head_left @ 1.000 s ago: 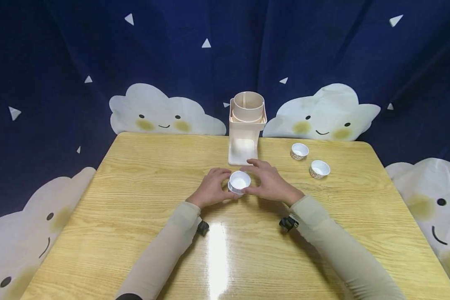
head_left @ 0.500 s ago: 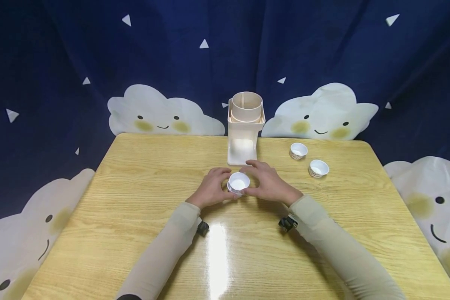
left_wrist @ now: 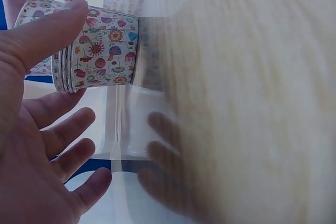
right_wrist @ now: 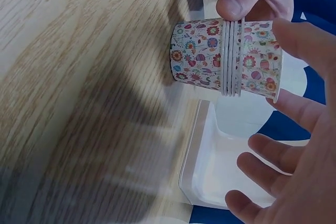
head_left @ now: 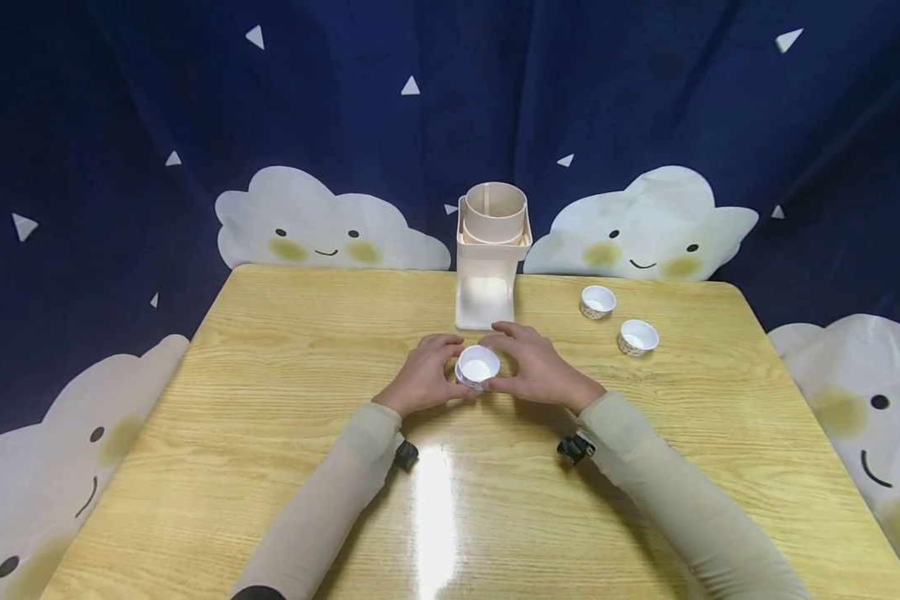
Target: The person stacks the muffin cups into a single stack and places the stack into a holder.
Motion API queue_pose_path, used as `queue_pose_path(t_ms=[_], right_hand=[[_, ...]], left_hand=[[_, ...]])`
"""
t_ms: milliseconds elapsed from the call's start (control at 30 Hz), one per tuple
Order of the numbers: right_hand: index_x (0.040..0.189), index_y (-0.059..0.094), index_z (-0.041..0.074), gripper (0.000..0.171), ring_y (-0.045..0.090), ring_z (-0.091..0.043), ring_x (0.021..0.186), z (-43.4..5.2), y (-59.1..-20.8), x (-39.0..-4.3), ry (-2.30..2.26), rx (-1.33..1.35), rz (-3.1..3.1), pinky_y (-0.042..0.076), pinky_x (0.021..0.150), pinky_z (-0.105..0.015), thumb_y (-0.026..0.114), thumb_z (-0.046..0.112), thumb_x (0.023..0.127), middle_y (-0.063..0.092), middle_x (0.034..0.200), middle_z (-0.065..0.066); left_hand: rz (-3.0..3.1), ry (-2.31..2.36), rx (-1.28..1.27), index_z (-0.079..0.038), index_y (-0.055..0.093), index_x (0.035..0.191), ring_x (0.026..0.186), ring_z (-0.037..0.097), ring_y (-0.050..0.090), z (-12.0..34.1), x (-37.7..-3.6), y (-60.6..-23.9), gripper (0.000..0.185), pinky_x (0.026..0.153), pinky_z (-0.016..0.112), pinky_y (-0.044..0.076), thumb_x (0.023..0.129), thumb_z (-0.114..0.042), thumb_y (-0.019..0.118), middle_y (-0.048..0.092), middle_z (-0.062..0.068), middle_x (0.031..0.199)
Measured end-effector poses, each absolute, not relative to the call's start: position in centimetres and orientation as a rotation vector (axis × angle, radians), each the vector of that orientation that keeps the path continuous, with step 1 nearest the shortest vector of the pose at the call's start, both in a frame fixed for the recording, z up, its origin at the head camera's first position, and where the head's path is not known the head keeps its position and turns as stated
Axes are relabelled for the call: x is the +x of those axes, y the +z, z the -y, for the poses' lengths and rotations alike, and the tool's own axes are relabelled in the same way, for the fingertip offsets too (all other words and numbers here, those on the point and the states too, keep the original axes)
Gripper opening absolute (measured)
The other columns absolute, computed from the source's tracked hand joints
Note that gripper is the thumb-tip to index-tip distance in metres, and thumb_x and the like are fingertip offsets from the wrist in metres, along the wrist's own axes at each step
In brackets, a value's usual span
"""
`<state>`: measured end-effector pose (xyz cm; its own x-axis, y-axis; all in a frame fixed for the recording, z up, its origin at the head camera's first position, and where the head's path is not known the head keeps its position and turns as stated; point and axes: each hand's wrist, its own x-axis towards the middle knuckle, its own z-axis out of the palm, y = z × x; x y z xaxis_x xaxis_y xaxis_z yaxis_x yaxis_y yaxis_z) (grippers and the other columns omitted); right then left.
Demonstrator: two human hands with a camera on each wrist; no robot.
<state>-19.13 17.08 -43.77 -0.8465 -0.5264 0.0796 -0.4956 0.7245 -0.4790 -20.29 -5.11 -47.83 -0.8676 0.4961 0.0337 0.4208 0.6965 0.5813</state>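
Observation:
A stack of flower-patterned paper cups (head_left: 477, 367) stands near the middle of the wooden table (head_left: 270, 392), white inside as seen from above. My left hand (head_left: 423, 377) holds it from the left and my right hand (head_left: 537, 367) from the right. In the left wrist view my thumb (left_wrist: 47, 30) presses the side of the cup stack (left_wrist: 100, 51), with the other fingers spread below it. In the right wrist view the cup stack (right_wrist: 226, 59) stands upright on the wood, my right thumb (right_wrist: 307, 38) lies on its rim, and a fingertip of the other hand touches it from the far side.
A cream cup dispenser (head_left: 491, 250) stands just behind the hands at the table's far edge. Two single paper cups (head_left: 597, 301) (head_left: 638, 337) sit to the right. A dark blue curtain with cloud shapes surrounds the table.

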Motion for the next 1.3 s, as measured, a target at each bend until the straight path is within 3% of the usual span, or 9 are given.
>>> queue_pose_path(t_ms=[400, 1300], right_hand=[[0.14, 0.055, 0.014, 0.067, 0.042, -0.045, 0.138, -17.3, -43.7, -19.0, -0.733, -0.852, -2.862, 0.036, 0.105, -0.071, 0.076, 0.041, 0.082, 0.043, 0.152, -0.022], [0.14, 0.054, 0.008, 0.062, 0.041, -0.048, 0.138, -19.5, -43.8, -18.8, -0.744, -0.783, -2.888, 0.033, 0.109, -0.07, 0.071, 0.037, 0.088, 0.042, 0.152, -0.025]], left_hand=[[-2.773, 0.927, 0.735, -0.005, 0.061, 0.132, 0.145, 0.032, 0.036, 5.1, -20.1, -47.8, 0.071, 0.117, 0.057, 0.033, 0.076, -0.045, 0.083, 0.046, 0.009, 0.152], [-2.765, 0.927, 0.736, -0.005, 0.062, 0.13, 0.143, 0.033, 0.036, 5.1, -20.1, -47.6, 0.071, 0.116, 0.058, 0.032, 0.075, -0.044, 0.084, 0.049, 0.009, 0.149]])
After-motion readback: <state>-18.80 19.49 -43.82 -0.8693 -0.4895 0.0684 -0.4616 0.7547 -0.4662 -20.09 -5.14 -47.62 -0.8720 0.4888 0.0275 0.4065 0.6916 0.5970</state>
